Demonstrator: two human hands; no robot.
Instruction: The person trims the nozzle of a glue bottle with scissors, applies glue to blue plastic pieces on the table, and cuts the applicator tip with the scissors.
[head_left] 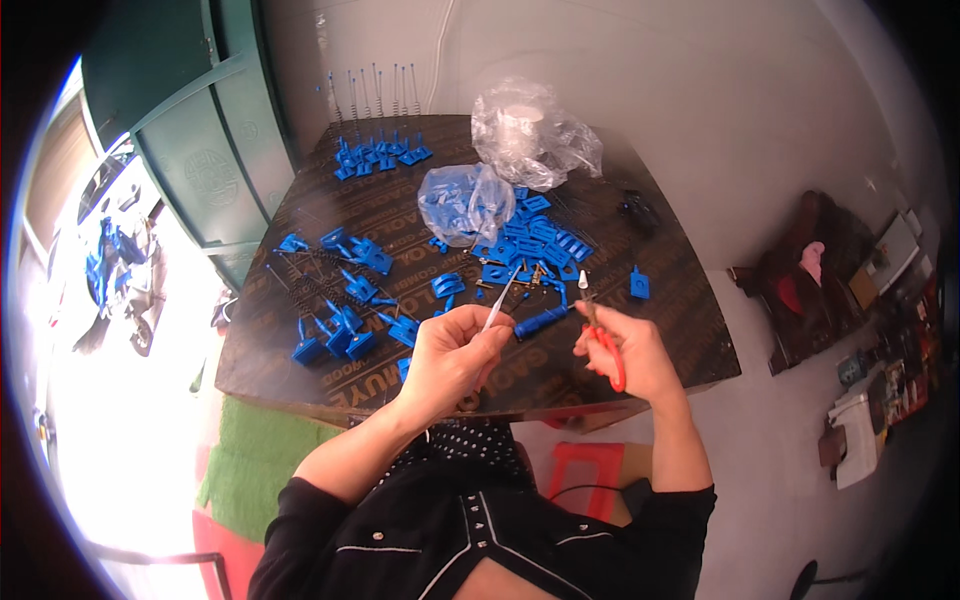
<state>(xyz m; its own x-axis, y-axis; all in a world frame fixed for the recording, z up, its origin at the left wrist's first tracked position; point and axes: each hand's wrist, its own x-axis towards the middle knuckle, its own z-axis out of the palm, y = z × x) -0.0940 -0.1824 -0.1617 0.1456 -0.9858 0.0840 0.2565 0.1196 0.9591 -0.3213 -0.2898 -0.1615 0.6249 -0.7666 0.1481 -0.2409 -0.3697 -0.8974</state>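
Between the thumb and fingers of my left hand is a thin white strip, its free end pointing up and away. My right hand grips a pair of red-handled scissors, whose blades point toward the far side and are partly blurred. A blue-handled screwdriver lies on the table between the two hands. Just beyond the scissors is a small white piece. Loose blue plastic parts and small brass-coloured pieces are heaped beyond my hands.
On the dark printed tabletop, blue bases with springs lie at left. More sprung pieces stand far left. A bag of blue parts and a clear bag with a white spool sit at the back. A single blue part lies right.
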